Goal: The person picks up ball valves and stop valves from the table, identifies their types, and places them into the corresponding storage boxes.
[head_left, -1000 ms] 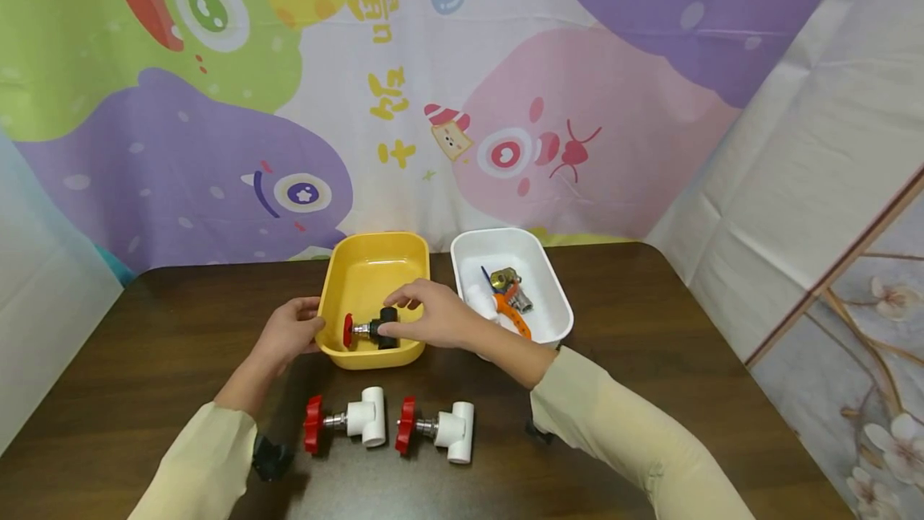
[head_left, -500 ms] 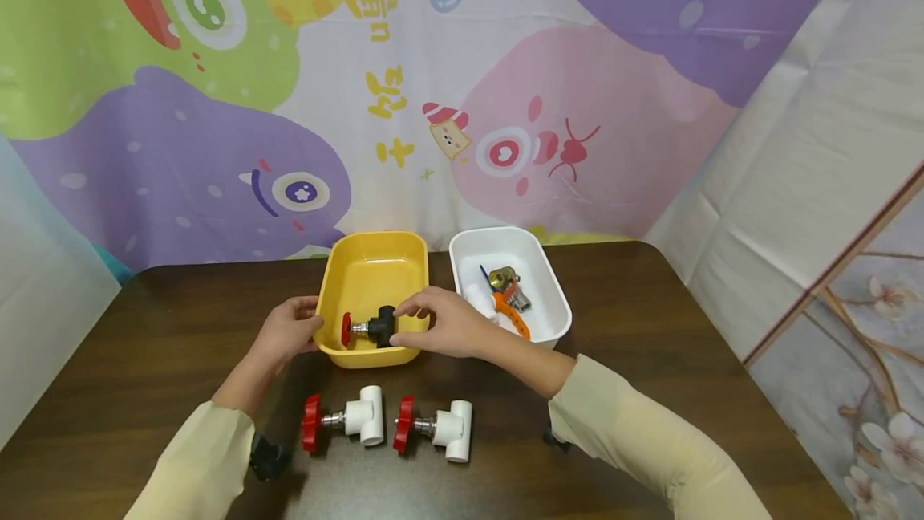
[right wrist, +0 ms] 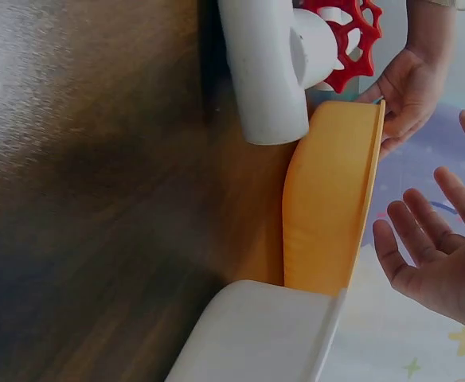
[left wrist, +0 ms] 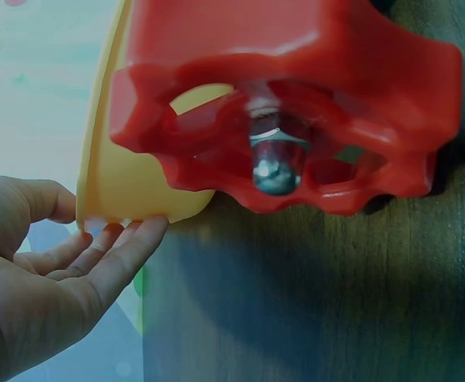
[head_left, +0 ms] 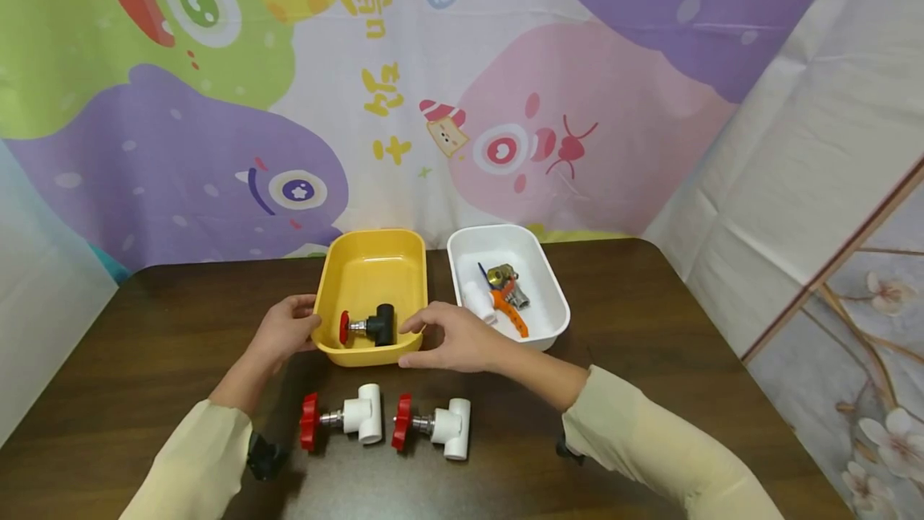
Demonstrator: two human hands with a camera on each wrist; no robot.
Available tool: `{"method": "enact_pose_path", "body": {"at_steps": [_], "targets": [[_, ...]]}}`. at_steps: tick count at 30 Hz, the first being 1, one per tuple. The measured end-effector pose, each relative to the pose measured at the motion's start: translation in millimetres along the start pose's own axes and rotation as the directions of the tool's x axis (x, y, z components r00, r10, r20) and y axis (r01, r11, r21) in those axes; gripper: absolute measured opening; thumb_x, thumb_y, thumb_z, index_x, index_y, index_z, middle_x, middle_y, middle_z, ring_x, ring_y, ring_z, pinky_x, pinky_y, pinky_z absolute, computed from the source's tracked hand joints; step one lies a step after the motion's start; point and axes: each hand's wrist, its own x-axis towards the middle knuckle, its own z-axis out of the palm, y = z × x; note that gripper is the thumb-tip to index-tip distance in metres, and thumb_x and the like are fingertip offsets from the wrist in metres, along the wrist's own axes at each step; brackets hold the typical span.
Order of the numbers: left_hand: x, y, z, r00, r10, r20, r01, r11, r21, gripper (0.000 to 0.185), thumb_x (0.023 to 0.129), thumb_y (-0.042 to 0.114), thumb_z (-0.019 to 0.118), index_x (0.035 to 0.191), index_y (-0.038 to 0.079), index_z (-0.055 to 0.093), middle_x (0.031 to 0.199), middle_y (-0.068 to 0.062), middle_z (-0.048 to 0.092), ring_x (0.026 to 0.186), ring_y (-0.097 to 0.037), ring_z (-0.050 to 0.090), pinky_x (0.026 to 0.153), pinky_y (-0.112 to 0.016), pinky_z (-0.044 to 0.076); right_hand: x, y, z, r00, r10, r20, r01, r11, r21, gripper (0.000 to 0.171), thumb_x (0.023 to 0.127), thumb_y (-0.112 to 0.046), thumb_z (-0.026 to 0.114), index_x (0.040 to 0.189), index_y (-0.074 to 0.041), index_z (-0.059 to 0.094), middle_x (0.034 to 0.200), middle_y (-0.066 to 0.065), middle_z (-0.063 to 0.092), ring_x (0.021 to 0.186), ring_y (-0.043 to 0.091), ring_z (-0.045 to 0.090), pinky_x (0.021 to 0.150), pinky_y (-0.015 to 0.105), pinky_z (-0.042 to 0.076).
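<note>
My left hand [head_left: 285, 333] pinches the left wall of a yellow tray [head_left: 370, 251]; in the left wrist view its thumb is at the rim and its fingers [left wrist: 125, 255] lie along the outside. A black tee valve with a red handwheel [head_left: 378, 325] lies inside, near the tray's front. Over the tray's front right corner is my right hand [head_left: 462, 339], fingers relaxed and apart, holding nothing. Two white tee valves with red handwheels [head_left: 361, 414] [head_left: 451, 428] lie in front of the tray; one handwheel [left wrist: 296, 103] looms large in the left wrist view.
A white tray [head_left: 545, 287] stands right of the yellow one, with an orange-handled tool [head_left: 512, 315], a white fitting [head_left: 478, 301] and a brass piece [head_left: 500, 275] in it. A printed cloth [head_left: 404, 103] hangs behind the dark wooden table [head_left: 628, 327].
My right hand has drawn back to the right from the black tee valve, which now lies free in the yellow tray. The left hand has kept its hold on the tray.
</note>
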Motion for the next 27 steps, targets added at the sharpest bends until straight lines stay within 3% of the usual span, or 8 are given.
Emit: {"method": "enact_pose_path", "body": {"at_steps": [6,17,21,27], "targets": [[0.3,1.3,0.2,1.0,-0.007,-0.008,0.007,1.0,0.009,0.051,0.096,0.009,0.042,0.141,-0.008,0.027,0.13,-0.03,0.041,0.111,-0.041,0.054,0.079,-0.038,0.057,-9,2,4,1.0,-0.015,0.023,0.014,1.0,0.025,0.041,0.077,-0.036,0.075,0.112,-0.016,0.066,0.109,0.002,0.064,0.096,0.011,0.056,0.084,0.032,0.05],[-1.4,0.1,0.5,1.0,-0.003,-0.007,0.003,1.0,-0.002,0.05,0.096,0.008,0.042,0.14,-0.01,0.026,0.13,-0.032,0.04,0.11,-0.042,0.055,0.079,-0.039,0.057,-25,8,13,0.997,-0.008,0.083,0.004,0.999,0.048,0.04,0.077,-0.036,0.074,0.112,-0.017,0.066,0.111,-0.001,0.062,0.107,0.02,0.057,0.094,0.036,0.047],[-1.6,-0.1,0.7,1.0,0.0,-0.003,0.0,1.0,-0.006,0.05,0.096,0.008,0.042,0.14,-0.01,0.026,0.13,-0.032,0.04,0.11,-0.042,0.054,0.079,-0.04,0.057,-30,12,17,0.993,0.011,0.119,-0.013,1.0,0.023,0.042,0.077,-0.04,0.074,0.113,-0.02,0.066,0.113,-0.004,0.061,0.11,0.017,0.056,0.096,0.033,0.046],[-1.5,0.6,0.6,1.0,0.002,0.005,-0.002,1.0,-0.008,0.051,0.096,0.008,0.041,0.141,-0.01,0.025,0.131,-0.032,0.04,0.111,-0.042,0.054,0.08,-0.04,0.056,-36,20,24,0.991,-0.036,0.132,0.039,0.999,-0.019,0.043,0.076,-0.038,0.075,0.113,-0.017,0.066,0.11,-0.003,0.063,0.106,0.012,0.056,0.093,0.026,0.046]]}}
